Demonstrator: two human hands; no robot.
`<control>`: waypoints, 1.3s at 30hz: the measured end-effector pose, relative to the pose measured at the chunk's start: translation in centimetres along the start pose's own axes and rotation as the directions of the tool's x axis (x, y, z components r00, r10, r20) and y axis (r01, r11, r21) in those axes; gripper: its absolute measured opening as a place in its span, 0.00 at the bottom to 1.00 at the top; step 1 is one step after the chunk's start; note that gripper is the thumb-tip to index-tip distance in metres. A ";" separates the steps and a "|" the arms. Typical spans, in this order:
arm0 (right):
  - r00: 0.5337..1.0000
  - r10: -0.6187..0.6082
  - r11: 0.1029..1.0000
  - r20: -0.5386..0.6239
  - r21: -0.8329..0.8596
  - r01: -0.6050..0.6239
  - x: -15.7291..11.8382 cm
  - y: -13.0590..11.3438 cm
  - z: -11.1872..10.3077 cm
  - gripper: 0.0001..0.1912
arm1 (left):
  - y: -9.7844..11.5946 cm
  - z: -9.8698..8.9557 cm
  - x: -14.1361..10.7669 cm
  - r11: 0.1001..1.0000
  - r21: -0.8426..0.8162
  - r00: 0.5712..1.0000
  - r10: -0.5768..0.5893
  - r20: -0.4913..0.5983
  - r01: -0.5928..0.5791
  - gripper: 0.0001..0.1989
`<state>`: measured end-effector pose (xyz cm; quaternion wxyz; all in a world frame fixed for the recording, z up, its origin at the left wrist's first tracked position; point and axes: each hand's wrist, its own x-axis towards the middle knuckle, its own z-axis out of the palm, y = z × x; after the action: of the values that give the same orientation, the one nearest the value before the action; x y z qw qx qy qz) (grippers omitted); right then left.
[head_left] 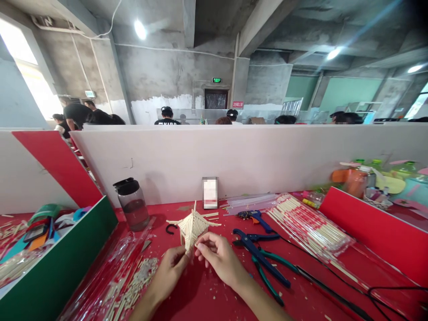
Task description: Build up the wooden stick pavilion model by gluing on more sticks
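A small pavilion-like model built of pale wooden sticks stands on the red table, with a pointed top and flared roof corners. My left hand is closed on its near corner, thumb and fingers pressed together there. Beside it my right hand pinches at the near right edge of the roof. Whatever lies between its fingertips is too small to make out. Behind the model's left side sits a dark curved hook-like piece. Several loose pale sticks lie just behind the roof.
To the right lie a blue glue gun, cutters with blue handles, pliers with green handles and bagged sticks. On the left are a dark-lidded bottle and cut stick scraps. A white partition runs behind; people are beyond.
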<state>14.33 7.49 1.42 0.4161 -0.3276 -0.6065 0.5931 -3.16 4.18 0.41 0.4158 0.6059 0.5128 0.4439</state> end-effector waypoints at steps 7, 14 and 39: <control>0.999 0.036 0.993 -0.003 0.116 -0.036 0.2 0.0 0.7 0.22 | -0.6 -1.2 -0.1 0.987 0.123 0.923 0.145 -0.356 -0.107 0.16; 0.997 0.079 0.977 -0.016 0.198 -0.074 0.3 0.3 1.1 0.23 | -1.1 -1.0 -1.1 0.886 0.303 0.815 0.449 -0.366 -0.352 0.08; 0.993 0.098 0.949 -0.070 0.308 -0.072 0.4 0.5 1.5 0.27 | -1.4 -1.0 -1.5 0.690 0.494 0.749 0.653 -0.110 -0.529 0.15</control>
<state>12.76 7.21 1.03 0.4610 -0.3098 -0.4750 0.6825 -4.65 2.96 -0.86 0.0271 0.7474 0.4254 0.5096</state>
